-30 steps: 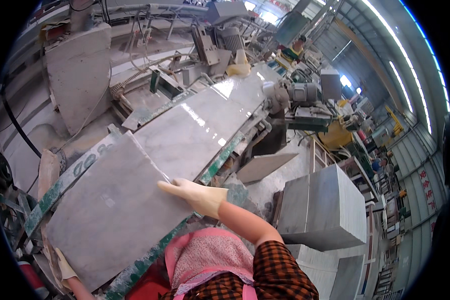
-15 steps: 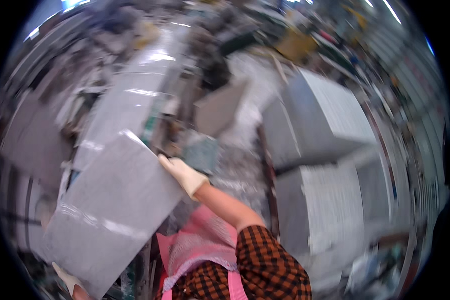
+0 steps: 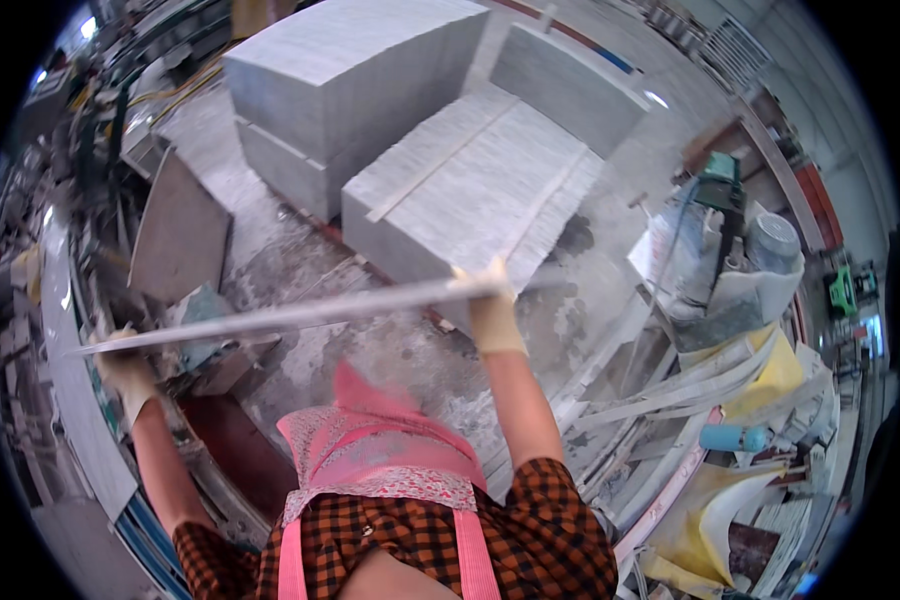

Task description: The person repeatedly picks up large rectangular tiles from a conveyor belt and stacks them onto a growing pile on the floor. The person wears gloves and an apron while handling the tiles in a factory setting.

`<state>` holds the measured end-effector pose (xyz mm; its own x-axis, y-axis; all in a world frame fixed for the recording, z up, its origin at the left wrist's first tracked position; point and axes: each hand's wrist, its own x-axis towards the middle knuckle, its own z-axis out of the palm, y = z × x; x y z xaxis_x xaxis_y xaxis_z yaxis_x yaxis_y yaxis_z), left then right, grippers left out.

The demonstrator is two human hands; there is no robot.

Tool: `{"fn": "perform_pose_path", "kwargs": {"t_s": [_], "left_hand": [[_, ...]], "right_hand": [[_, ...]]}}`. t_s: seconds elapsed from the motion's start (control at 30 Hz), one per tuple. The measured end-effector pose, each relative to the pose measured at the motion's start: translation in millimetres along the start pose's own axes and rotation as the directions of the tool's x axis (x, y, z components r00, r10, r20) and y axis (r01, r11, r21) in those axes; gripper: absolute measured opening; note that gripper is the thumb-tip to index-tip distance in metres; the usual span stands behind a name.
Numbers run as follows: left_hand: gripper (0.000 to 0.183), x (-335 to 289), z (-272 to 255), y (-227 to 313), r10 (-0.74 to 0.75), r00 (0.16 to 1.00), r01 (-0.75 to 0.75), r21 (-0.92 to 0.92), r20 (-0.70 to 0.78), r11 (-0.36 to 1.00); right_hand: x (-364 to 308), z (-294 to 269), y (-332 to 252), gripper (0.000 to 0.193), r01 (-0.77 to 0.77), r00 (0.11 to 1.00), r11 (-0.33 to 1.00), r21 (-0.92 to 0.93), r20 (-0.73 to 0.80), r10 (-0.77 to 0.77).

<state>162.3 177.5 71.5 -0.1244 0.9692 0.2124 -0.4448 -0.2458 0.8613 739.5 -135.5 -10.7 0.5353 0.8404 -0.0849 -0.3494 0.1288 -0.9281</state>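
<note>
Thin pale-grey rectangular stone slab (image 3: 320, 309) no longer broadside to us: now swung nearly edge-on, spanning front of body, before low striated grey-white stone block (image 3: 475, 165). Our left cream-gloved hand (image 3: 127, 372) holds left end, which overlaps long pale surface (image 3: 82, 420) in view; our right cream-gloved hand (image 3: 494, 315) holds near right end. Fingers closed around slab, detail blurred. Means carrying: no other support visible.
</note>
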Motion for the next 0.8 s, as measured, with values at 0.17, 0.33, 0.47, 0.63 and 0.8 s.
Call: {"fn": "perform_pose_path", "kwargs": {"t_s": [0.17, 0.33, 0.47, 0.63, 0.8], "left_hand": [[0.025, -37.8, 214.1, -161.1, 0.084, 0.968, 0.003, -0.344, 0.238, 0.939], [0.034, -65.6, 358.4, -234.3, 0.188, 0.815, 0.062, -0.406, 0.548, 0.912], [0.032, -58.6, 411.3, -254.0, 0.234, 0.81, 0.113, -0.535, 0.538, 0.837], [0.048, -55.4, 358.5, -305.3, -0.324, 0.865, 0.498, -0.586, 0.382, 0.639], [0.056, -97.0, 288.8, -297.1, -0.641, 0.714, 0.688, -0.114, 0.28, 0.716]], "right_hand": [[-118.3, -124.5, -18.7, 0.05, -0.057, 0.881, 0.938, 0.342, -0.425, 0.208], [-172.4, -189.1, -67.3, 0.051, -0.376, 0.721, 0.807, 0.455, -0.403, 0.564], [-103.4, -168.8, -133.2, 0.058, -0.509, 0.678, 0.784, 0.356, -0.395, 0.62], [9.3, -244.6, -140.6, 0.052, -0.659, 0.713, 0.702, -0.269, -0.518, 0.472], [131.8, -262.2, -145.1, 0.043, -0.539, 0.827, 0.815, -0.212, -0.317, 0.464]]}}
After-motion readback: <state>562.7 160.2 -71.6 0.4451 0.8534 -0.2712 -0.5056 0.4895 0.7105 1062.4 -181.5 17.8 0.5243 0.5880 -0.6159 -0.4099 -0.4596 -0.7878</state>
